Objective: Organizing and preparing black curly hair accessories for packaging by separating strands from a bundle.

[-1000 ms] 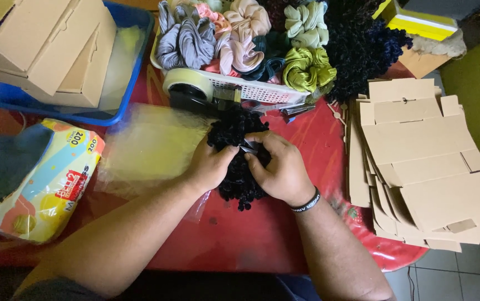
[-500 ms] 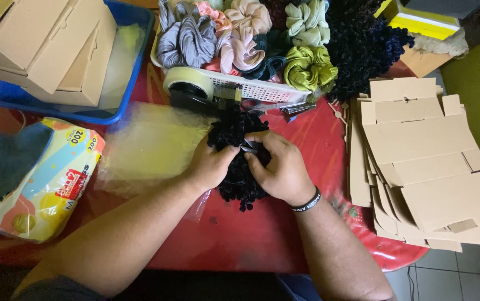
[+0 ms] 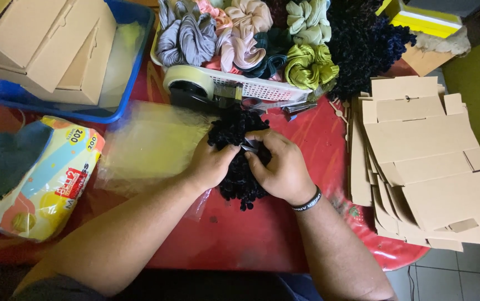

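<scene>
Left hand [image 3: 211, 163], right hand [image 3: 280, 165] grip black scrunchie [image 3: 239, 187]; red table [image 3: 262, 239]

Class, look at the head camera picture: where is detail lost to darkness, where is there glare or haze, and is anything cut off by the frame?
Head view: the black scrunchies under the left hand and right hand read as one dark mass with little texture; the clear plastic bags look hazy and soft; the red table shows mild sheen; the cardboard boxes are cropped at the top left.
</scene>
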